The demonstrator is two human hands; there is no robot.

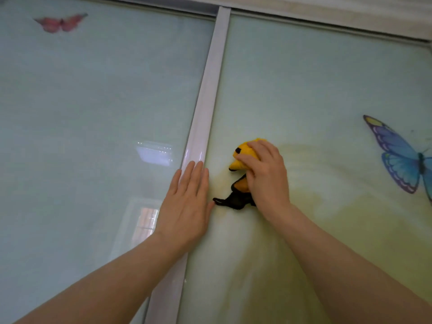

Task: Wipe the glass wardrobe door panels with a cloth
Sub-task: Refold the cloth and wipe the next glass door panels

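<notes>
The right hand [264, 176] clutches the bunched yellow-and-black cloth [243, 160] against the pale glass door panel [315, 85]; unwiped glass spreads toward twelve o'clock, while the left hand [187, 202] rests flat at nine.

The cloth [245, 157] is bright yellow with black trim and a black tail end. Both glass door panels [93, 101] are a pale milky green, split by a glossy light grey frame strip [205, 113]. A pinkish-red butterfly [60, 22] is printed on the left panel, and a blue butterfly [402, 157] with purple-edged wings and a yellow wingtip on the right one.
</notes>
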